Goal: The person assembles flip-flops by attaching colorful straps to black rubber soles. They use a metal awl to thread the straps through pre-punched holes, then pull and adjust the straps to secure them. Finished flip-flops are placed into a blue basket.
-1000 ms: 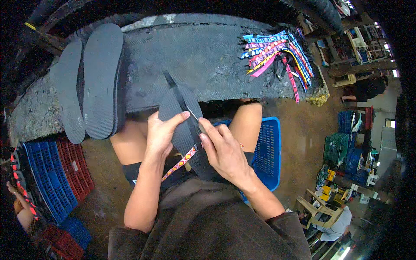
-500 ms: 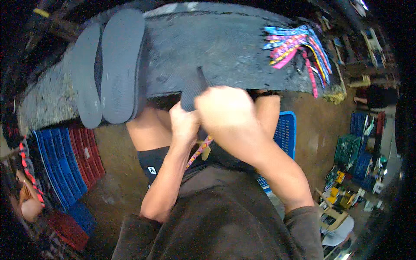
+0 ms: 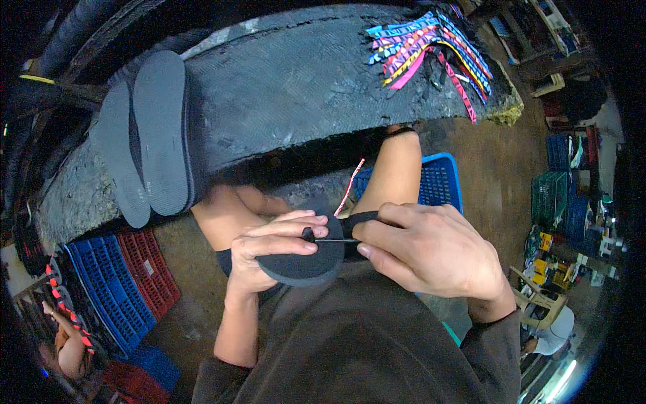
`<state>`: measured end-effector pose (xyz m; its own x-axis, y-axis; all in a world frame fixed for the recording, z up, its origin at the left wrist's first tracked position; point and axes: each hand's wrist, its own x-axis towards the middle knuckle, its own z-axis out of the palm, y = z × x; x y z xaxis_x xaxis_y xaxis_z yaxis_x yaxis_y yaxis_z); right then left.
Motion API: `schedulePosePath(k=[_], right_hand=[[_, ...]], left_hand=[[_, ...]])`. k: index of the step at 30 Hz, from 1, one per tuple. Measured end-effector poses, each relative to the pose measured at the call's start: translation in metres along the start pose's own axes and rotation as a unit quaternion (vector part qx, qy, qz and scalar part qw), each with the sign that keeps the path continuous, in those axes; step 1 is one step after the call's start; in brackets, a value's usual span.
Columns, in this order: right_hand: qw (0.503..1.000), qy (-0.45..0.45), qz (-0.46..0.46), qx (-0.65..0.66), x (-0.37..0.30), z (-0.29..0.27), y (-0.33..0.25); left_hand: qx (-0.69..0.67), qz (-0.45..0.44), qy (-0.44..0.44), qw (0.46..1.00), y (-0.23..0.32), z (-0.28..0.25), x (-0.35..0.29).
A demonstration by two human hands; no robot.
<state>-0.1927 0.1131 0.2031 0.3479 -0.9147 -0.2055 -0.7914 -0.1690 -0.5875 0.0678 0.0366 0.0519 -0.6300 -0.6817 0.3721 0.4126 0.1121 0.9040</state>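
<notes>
Dark sandal sole [image 3: 299, 271], near centre, gripped in the left hand [image 3: 253, 249]; the right hand [image 3: 437, 249] pinches a thin dark rod [image 3: 336, 240] at its face.
If the sole twists, the rod might slip into the left hand. Beyond, a scuffed dark bench [image 3: 282, 84] bears grey soles [image 3: 161, 128] at left, patterned straps [image 3: 431, 50] far right; a blue basket [image 3: 439, 178] sits right, on brown floor [image 3: 498, 178].

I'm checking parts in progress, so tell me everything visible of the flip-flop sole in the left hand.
The flip-flop sole is dark grey and foam-like, with a rounded end and a visible thick edge. It is held off the bench, before the person's torso, the left hand's fingers across its face. A small black knob shows at that face; a thin dark rod runs from there to the right hand. Its far end is hidden.
</notes>
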Motion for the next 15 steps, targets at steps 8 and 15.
schedulePosePath(k=[8,15], right_hand=[[0.999,0.005,0.024,-0.038,0.009,-0.002,-0.003],[0.999,0.014,0.007,-0.052,0.008,0.009,-0.002]], left_hand=[[0.006,-0.022,-0.015,1.000,0.016,0.000,0.012],[-0.004,-0.034,-0.027,0.999,0.012,-0.007,0.008]])
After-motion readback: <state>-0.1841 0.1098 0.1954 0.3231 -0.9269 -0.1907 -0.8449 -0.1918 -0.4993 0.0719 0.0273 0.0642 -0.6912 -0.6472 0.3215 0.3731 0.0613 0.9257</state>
